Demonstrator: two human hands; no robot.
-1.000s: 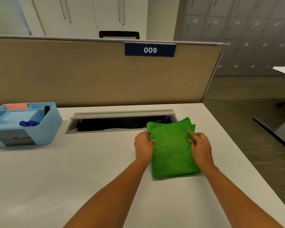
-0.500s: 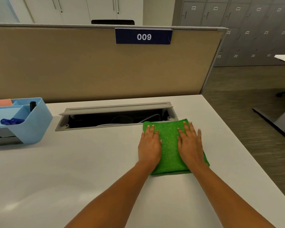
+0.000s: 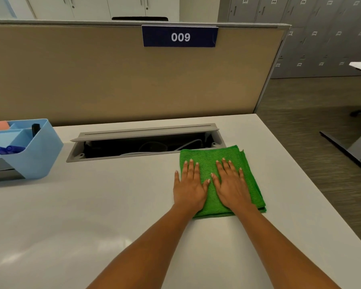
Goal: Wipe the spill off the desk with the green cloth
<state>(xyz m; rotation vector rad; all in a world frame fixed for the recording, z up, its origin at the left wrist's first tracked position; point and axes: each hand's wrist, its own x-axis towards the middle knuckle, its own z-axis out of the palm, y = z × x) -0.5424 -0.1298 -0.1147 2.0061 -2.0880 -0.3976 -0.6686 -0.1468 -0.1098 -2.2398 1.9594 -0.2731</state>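
Green cloth (image 3: 223,182): folded into a thick, rough square with a nubby woven texture; it lies flat on the counter (image 3: 92,215) toward the right side, its layered edges showing along the right.
Far edge of cloth: just beside the near lip of the cable trough (image 3: 146,142), at the trough's right end.
Left hand (image 3: 189,188): palm down on the left part of the cloth, fingers (image 3: 191,170) stretched out flat and spread, gripping nothing; the outer side of the hand hangs over the cloth's left edge onto the bare counter.
Right hand (image 3: 231,186): palm down on the middle of the cloth, fingers (image 3: 225,167) flat and spread, nothing grasped; its thumb nearly meets the left thumb.
Counter: smooth, white, faintly glossy, with soft light patches at lower left; no spill can be made out.
Open room: wide bare surface to the left and toward the viewer; a narrower strip right of the cloth before the counter's right edge.
Cable trough: long grey rectangular recess, lid raised, dark inside with cables.
Blue organiser (image 3: 29,151): smooth plastic tub with compartments, at the far left, well apart from the cloth.
Partition (image 3: 92,76): tan fabric panel behind the counter with a navy tag (image 3: 180,36) reading 009.
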